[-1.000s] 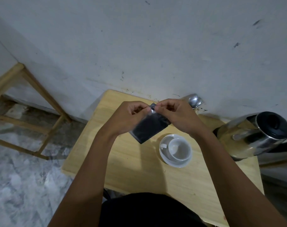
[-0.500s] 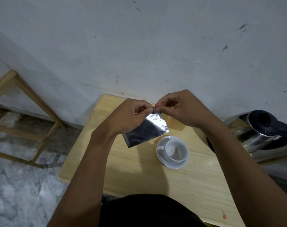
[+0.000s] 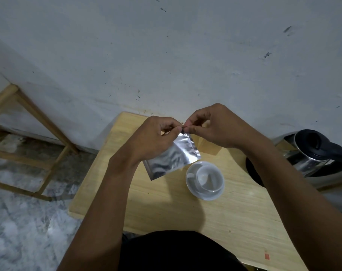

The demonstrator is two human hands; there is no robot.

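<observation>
A silver foil sachet [image 3: 172, 157] hangs in the air over the wooden table [image 3: 166, 208]. My left hand [image 3: 152, 137] and my right hand [image 3: 213, 126] both pinch its top corner, fingertips almost touching. A white cup [image 3: 208, 178] stands on a white saucer [image 3: 205, 194] just below and right of the sachet; the cup looks empty.
A steel kettle with a black lid [image 3: 314, 153] stands at the table's right side, close to my right forearm. The white wall [image 3: 166, 55] runs right behind the table. A wooden frame [image 3: 33, 114] stands on the marble floor at the left.
The sachet has turned, so its shiny silver face shows more. Both hands keep pinching its top corner, raised slightly toward the wall. The shiny object seen behind my right hand is now hidden.
</observation>
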